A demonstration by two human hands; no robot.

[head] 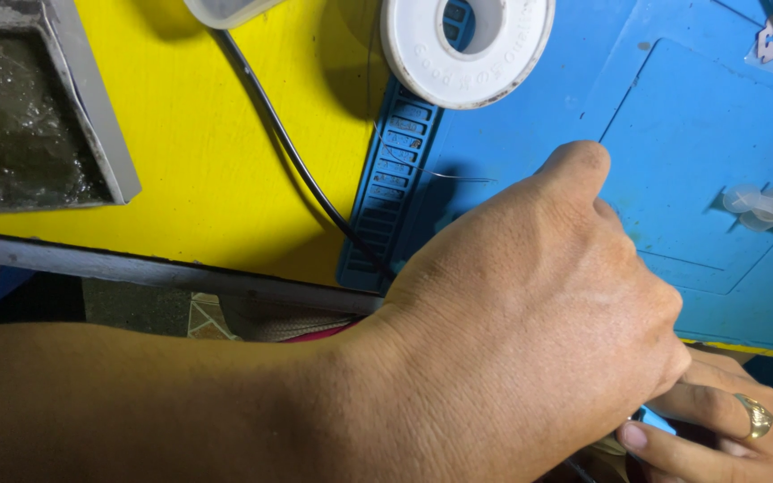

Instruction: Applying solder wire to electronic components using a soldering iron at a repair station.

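My left hand point(539, 313) fills the middle of the view, its forearm coming in from the left. Its fingers are curled down over the front edge of the blue work mat point(700, 134), and whatever they hold is hidden under the hand. My right hand point(726, 425), with a gold ring on one finger, sits at the bottom right just below the left knuckles. Its fingertips pinch a small blue object point(657, 420) that is mostly covered. A black cable point(288, 148) runs down the yellow table point(208, 134) and disappears under my left hand.
A white solder spool point(467, 45) lies at the mat's top edge, with a thin wire point(431, 173) trailing from it. A grey tray of dark wet material point(20, 116) sits at the far left. A clear plastic piece point(762, 204) lies on the mat's right side.
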